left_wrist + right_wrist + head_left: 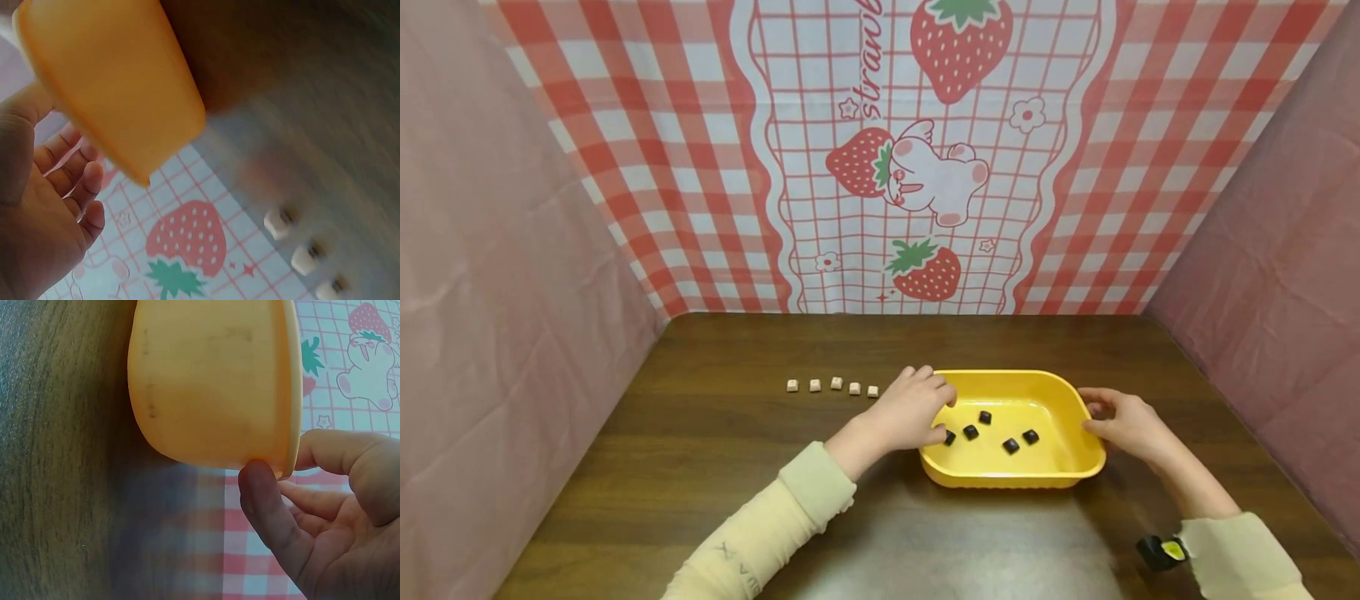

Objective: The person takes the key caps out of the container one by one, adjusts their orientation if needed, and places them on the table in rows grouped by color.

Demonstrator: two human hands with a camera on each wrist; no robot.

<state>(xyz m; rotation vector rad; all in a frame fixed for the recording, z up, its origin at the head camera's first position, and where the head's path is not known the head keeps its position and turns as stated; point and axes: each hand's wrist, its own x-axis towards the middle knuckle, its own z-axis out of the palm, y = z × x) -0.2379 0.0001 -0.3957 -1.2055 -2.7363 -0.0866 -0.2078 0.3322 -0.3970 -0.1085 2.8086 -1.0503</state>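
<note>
In the head view, a yellow plastic tub [1015, 482] stands on the table, with several small black keycaps [1011, 446] loose on its floor. My left hand [910, 408] reaches over the tub's left rim, its relaxed fingers spread above the inside. One black keycap lies partly hidden near that thumb. In the left wrist view, no finger presses on the tub's outer wall [125, 81]. At the other end, my right hand [1123, 425] pinches the rim, and in the right wrist view one fingertip [257, 481] lies against the outside wall.
To the left of the tub, several small white keycaps [837, 383] form a loose row. A wooden table [700, 483] lies beneath everything. A strawberry-print cloth [925, 167] hangs behind it, and pink cloth [1262, 275] borders the sides. A small black device [1161, 552] sits at the right cuff.
</note>
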